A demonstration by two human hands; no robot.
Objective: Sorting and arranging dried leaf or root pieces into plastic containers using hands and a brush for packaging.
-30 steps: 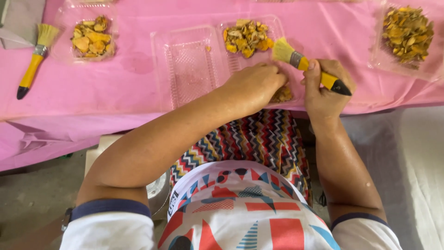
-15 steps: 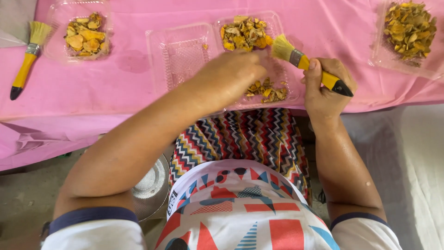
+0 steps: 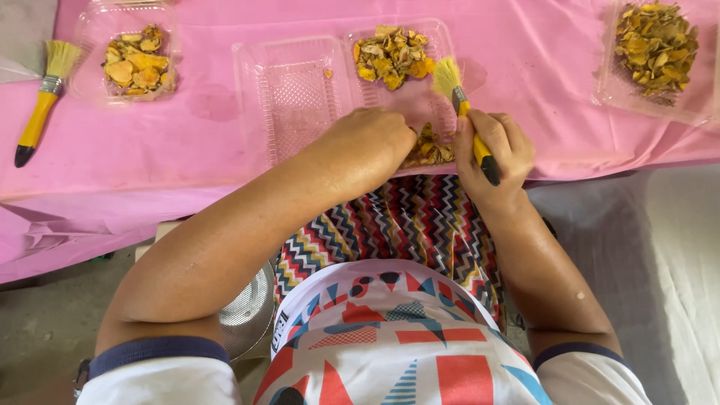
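With the left hand (image 3: 367,142) curled over the dried yellow-orange pieces (image 3: 429,147), its fingers hidden, and the right hand's (image 3: 491,150) fingers wrapped around the yellow-handled bristle brush (image 3: 463,112), a hard sweep could scatter pieces off the pink-clothed table (image 3: 210,161).

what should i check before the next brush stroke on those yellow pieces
1. Brush gripped in right hand: ok, fingers wrap the handle, bristles up and free.
2. Left hand on the yellow pieces at the near table edge: cannot tell, its fingertips are hidden.
3. Clear hinged tray within reach: ok, its left half is nearly bare.
4. Pile in the tray's right half kept inside the rim: ok.
5. Pieces near the pink cloth edge secure: cannot tell, they sit close to the drop.
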